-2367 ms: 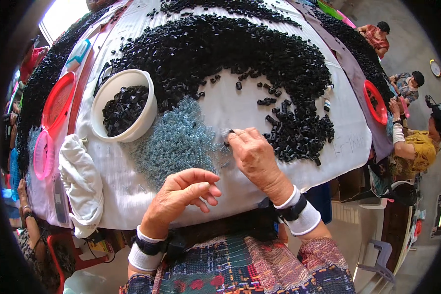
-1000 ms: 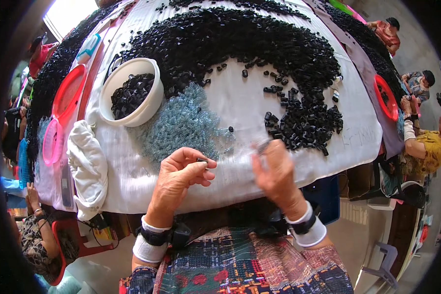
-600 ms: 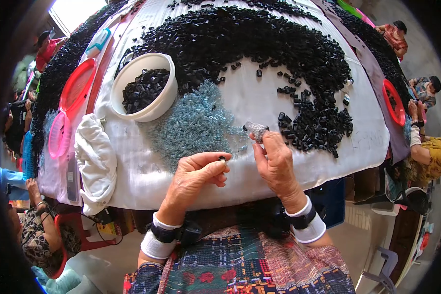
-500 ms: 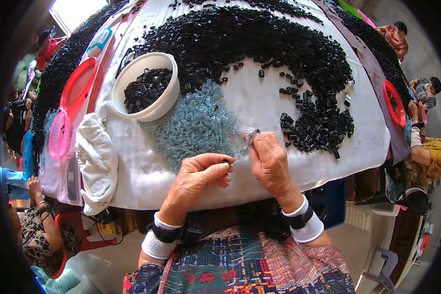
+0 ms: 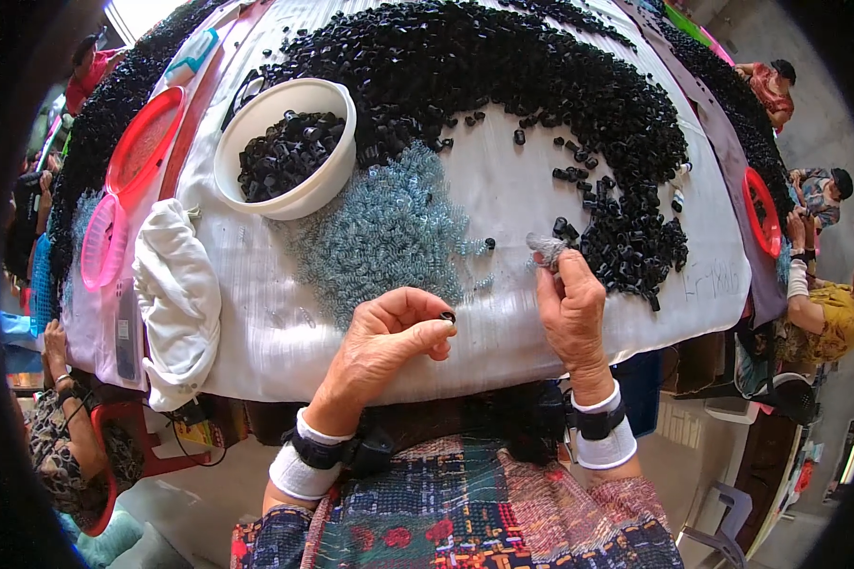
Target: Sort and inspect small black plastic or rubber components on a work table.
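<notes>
Black ring-shaped piece (image 5: pixel 447 317): pinched between thumb and forefinger of left hand (image 5: pixel 389 341). Right hand (image 5: pixel 571 303), just beside, closed on a small grey tuft (image 5: pixel 547 248). Advice: keep both pinches firm and close together. Beyond: pale blue springs (image 5: pixel 389 232), black pile (image 5: pixel 541 85), white bowl (image 5: pixel 337 161).

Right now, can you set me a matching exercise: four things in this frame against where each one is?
Things:
1. white bowl
2. clear springs
3. white cloth
4. black bead

Places:
A. at the table's left edge
B. pinched in the left hand
C. spread mid-table, in front of both hands
D. far left of the table, filled with black pieces

Pairs: 1-D, 2-C, 3-A, 4-B
</notes>
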The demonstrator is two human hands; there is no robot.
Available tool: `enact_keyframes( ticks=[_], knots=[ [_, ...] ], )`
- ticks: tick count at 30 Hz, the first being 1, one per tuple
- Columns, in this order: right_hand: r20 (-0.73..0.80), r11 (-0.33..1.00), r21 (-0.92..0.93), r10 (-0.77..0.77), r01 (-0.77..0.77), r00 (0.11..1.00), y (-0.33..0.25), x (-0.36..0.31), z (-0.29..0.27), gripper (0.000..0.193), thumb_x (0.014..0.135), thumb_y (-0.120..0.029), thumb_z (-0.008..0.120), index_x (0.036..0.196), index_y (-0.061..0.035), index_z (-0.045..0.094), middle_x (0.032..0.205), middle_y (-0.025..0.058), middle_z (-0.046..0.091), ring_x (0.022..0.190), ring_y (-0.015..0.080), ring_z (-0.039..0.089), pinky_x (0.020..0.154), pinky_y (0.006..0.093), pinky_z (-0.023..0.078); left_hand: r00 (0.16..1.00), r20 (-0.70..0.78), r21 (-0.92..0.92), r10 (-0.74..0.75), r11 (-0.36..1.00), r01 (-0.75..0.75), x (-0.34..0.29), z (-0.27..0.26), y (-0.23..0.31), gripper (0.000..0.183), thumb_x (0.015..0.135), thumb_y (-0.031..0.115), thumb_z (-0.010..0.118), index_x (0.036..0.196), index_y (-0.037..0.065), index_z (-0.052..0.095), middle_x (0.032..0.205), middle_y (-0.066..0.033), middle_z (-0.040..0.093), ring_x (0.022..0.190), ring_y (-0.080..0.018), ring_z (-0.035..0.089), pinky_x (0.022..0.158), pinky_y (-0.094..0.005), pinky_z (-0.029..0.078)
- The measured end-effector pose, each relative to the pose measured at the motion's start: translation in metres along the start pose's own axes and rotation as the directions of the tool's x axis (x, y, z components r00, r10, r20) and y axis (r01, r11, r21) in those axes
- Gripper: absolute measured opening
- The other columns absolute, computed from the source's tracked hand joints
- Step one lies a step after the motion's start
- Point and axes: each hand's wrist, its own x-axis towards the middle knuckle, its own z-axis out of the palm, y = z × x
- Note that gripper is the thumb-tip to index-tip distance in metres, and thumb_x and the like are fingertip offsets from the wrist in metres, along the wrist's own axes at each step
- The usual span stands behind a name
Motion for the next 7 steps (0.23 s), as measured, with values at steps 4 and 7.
enact_keyframes(
  ticks=[4, 7],
  knots=[
    [-0.06, 0.994, 0.054, 0.098, -0.094, 0.993, -0.0057, 0.0017, -0.0045, 0.018, 0.082, 0.006, 0.056, 0.099, 0.0004, 0.06, 0.09, 0.0066, 0.064, 0.07, 0.0109, 0.059, 0.059, 0.0225, 0.047, 1.0, -0.003, -0.013, 0.004, 1.0, -0.004, -0.0006, -0.0008, -0.0005, 0.015, 0.084, 0.005, 0.065, 0.098, 0.0, 0.061, 0.085, -0.0096, 0.066, 0.07, -0.0147, 0.062, 0.069, -0.0293, 0.053],
    [-0.07, 0.999, -0.022, 0.029, -0.031, 0.997, 0.0034, 0.001, -0.0019, 0.02, 0.083, 0.005, 0.056, 0.101, -0.0011, 0.06, 0.092, 0.0065, 0.064, 0.073, 0.011, 0.061, 0.061, 0.0212, 0.048, 1.0, 0.004, -0.034, -0.005, 0.999, 0.005, -0.0007, -0.0022, -0.0006, 0.016, 0.084, 0.006, 0.064, 0.099, 0.0, 0.061, 0.086, -0.0098, 0.066, 0.071, -0.0154, 0.063, 0.07, -0.0293, 0.053]
  ],
)
